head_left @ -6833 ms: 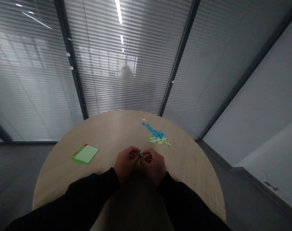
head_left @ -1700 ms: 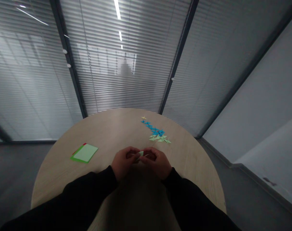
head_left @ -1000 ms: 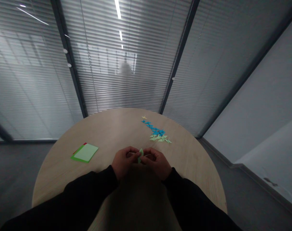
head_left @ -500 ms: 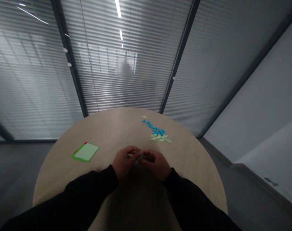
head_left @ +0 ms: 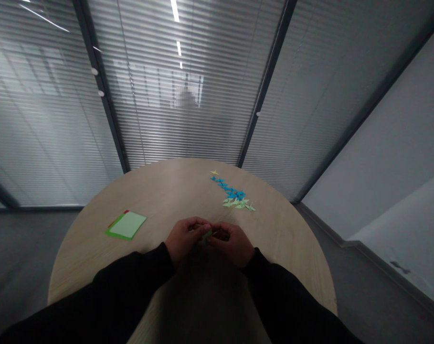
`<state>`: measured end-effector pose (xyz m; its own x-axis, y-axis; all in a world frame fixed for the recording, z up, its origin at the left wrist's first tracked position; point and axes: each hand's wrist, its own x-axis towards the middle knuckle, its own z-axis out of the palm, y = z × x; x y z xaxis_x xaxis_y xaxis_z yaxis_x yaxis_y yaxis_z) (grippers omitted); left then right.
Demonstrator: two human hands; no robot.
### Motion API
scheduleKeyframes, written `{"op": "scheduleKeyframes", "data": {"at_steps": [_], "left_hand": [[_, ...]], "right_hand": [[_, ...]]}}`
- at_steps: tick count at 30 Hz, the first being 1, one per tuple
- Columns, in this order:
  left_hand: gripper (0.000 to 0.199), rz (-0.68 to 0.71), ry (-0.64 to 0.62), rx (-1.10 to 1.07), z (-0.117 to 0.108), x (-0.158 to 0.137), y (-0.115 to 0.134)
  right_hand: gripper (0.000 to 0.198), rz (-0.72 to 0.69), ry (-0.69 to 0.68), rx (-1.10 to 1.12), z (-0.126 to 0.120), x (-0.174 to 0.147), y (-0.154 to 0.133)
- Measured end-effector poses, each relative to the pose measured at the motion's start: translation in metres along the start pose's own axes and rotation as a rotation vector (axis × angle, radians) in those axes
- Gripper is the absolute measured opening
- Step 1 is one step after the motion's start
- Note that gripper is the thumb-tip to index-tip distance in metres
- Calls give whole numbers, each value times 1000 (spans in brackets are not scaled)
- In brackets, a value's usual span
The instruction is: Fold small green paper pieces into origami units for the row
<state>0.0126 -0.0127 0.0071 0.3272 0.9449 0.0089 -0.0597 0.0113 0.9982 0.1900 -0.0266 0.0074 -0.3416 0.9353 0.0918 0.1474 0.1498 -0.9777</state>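
Between the fingertips of both hands is a small piece of pale green paper [head_left: 207, 234], mostly covered, so its folded shape is hard to make out. My left hand [head_left: 186, 238] pinches it from the left with thumb and fingers. From the right, my right hand [head_left: 233, 242] closes on the same paper, fingers curled. Beyond the right hand lie several pale green folded paper stars [head_left: 241, 204], with blue paper stars [head_left: 234, 192] trailing away behind them and one yellow paper star [head_left: 214, 172] at the far end.
On the left of the round wooden table [head_left: 166, 191] lies a stack of square paper sheets [head_left: 128, 225], pale green on top, brighter green and red edges beneath. Glass panels with blinds [head_left: 188, 129] stand behind the table, and a white wall [head_left: 392, 157] rises at the right.
The left thumb has drawn back slightly, and more of the pale green paper shows between the fingertips. The right hand holds nearly the same pose. The view has shifted a little.
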Motion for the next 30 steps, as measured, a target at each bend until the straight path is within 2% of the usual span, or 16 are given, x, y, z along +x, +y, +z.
{"op": "scheduleKeyframes", "data": {"at_steps": [9, 12, 15, 21, 26, 30], "left_hand": [[38, -24, 6, -35, 1, -1, 6], [43, -46, -3, -82, 0, 0, 5], [41, -68, -25, -77, -1, 1, 3], [35, -62, 44, -47, 0, 1, 3], [35, -6, 105, -85, 3, 0, 6], [32, -14, 109, -66, 6, -2, 8]], "right_hand": [[28, -15, -8, 1, -2, 1, 7], [30, 35, 38, 64, -5, 2, 5], [32, 66, 96, 91, -6, 3, 3], [37, 56, 94, 175, -7, 4, 4], [36, 129, 137, 365, -9, 8, 8], [36, 151, 150, 386, -8, 8, 12]]}}
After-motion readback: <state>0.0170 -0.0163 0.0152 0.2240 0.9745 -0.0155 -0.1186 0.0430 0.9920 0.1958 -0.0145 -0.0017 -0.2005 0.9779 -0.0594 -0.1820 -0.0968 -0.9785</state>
